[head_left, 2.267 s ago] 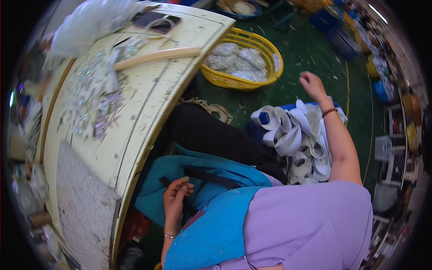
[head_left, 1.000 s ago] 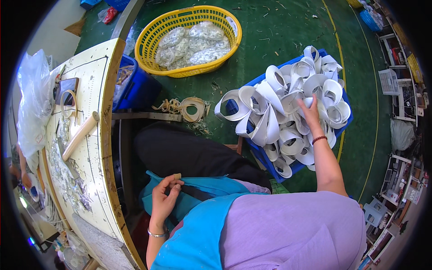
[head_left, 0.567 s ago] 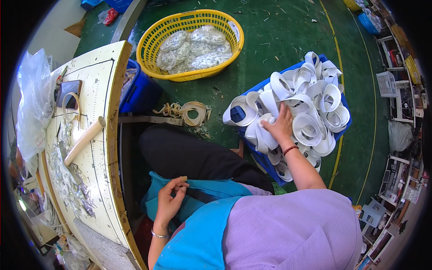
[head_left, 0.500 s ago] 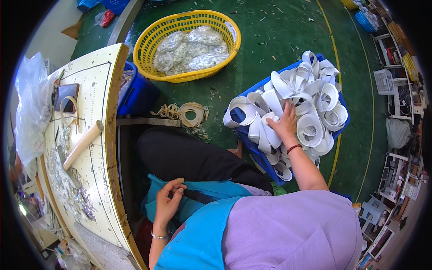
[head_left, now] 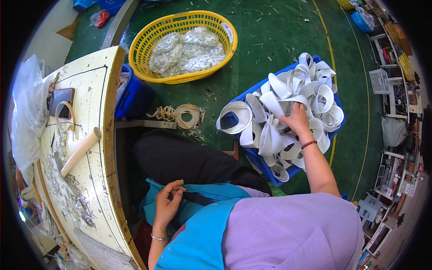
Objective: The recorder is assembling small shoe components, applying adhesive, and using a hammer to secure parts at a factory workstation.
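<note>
Many wide white strip loops [head_left: 270, 137] lie heaped in a blue crate [head_left: 250, 93] at the right. My right hand [head_left: 298, 120], with a dark red bead bracelet at its wrist, reaches into the heap. Its fingers go behind a white strip loop [head_left: 272, 104] and its thumb presses near the strip's end, where there is some blur. My left hand [head_left: 167, 201] hovers over the blue apron [head_left: 202, 220] on my lap. Its fingers are loosely curled, thumb and index finger apart, with a tan cover on one fingertip and nothing visible between them.
On my left stands a cream worktable [head_left: 96, 189] with a wooden rod [head_left: 81, 152], a tan ring, a dark flat object and scraps. A yellow basket [head_left: 189, 79] of clear bags sits ahead, near a blue bin [head_left: 135, 101]. Coiled cream strips [head_left: 185, 116] lie on the green floor.
My right hand has moved slightly right and down, deeper among the loops. Several white loops near it have shifted and tilted. The left hand stays nearly still.
</note>
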Action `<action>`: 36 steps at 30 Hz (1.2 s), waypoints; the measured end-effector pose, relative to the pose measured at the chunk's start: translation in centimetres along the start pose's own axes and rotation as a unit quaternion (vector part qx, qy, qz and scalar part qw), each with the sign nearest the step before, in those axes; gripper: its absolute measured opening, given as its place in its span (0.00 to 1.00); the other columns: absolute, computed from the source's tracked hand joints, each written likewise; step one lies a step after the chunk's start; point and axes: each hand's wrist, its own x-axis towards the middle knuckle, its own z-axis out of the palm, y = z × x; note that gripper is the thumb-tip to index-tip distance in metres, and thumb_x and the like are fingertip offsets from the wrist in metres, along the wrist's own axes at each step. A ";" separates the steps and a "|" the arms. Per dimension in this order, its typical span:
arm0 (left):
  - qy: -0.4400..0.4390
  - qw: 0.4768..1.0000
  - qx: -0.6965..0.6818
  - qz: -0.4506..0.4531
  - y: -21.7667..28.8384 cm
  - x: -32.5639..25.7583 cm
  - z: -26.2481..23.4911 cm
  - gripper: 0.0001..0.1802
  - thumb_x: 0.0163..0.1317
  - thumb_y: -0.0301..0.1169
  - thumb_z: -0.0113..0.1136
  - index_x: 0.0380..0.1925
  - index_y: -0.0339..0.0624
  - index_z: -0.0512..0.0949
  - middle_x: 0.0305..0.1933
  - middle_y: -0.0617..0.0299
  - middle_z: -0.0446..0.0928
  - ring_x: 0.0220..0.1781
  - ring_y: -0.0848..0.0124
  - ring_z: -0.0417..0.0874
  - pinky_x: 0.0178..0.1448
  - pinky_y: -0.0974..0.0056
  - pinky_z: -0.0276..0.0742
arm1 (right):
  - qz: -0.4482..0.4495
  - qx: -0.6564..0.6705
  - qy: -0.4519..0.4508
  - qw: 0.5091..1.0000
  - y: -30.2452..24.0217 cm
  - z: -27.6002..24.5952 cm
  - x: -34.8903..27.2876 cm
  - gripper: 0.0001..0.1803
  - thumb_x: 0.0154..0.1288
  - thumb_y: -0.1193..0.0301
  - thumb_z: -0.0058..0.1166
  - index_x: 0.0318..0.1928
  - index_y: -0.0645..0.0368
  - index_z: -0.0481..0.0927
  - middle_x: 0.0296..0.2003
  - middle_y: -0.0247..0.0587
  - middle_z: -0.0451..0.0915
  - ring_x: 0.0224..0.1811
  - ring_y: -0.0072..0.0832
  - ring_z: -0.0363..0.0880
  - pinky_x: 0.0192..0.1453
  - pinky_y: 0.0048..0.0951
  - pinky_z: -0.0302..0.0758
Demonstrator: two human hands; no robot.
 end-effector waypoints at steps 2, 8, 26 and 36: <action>-0.005 1.000 -0.005 0.001 0.1 0.1 0.1 0.15 0.60 0.23 0.52 0.48 0.35 0.74 0.36 0.62 0.79 0.36 0.79 0.76 0.43 0.73 0.73 | -0.035 0.013 0.040 0.998 -0.9 -1.7 -0.9 0.35 0.45 0.60 0.61 0.54 0.59 0.67 0.53 0.52 0.66 0.53 0.47 0.70 0.53 0.40 0.71; 0.015 1.000 -0.008 0.007 -0.2 -0.1 0.5 0.14 0.59 0.22 0.53 0.47 0.35 0.75 0.35 0.63 0.79 0.33 0.80 0.75 0.41 0.74 0.72 | -0.195 0.041 0.156 0.967 -6.7 -2.5 1.2 0.27 0.44 0.56 0.63 0.45 0.55 0.74 0.50 0.45 0.70 0.51 0.43 0.71 0.48 0.43 0.71; 0.003 1.000 -0.006 -0.024 -0.5 0.0 -0.4 0.14 0.59 0.22 0.51 0.47 0.34 0.74 0.35 0.62 0.78 0.34 0.78 0.76 0.42 0.73 0.74 | 0.048 -0.134 -0.067 0.988 3.3 2.3 3.2 0.61 0.34 0.44 0.68 0.69 0.38 0.47 0.70 0.48 0.34 0.70 0.55 0.39 0.70 0.42 0.52; 0.026 0.999 0.004 -0.033 0.5 0.0 0.5 0.15 0.58 0.21 0.52 0.46 0.34 0.75 0.33 0.63 0.78 0.34 0.80 0.76 0.42 0.74 0.72 | -0.109 -0.040 -0.076 0.990 6.1 11.6 7.5 0.38 0.39 0.56 0.68 0.56 0.46 0.72 0.64 0.48 0.58 0.63 0.43 0.62 0.64 0.34 0.64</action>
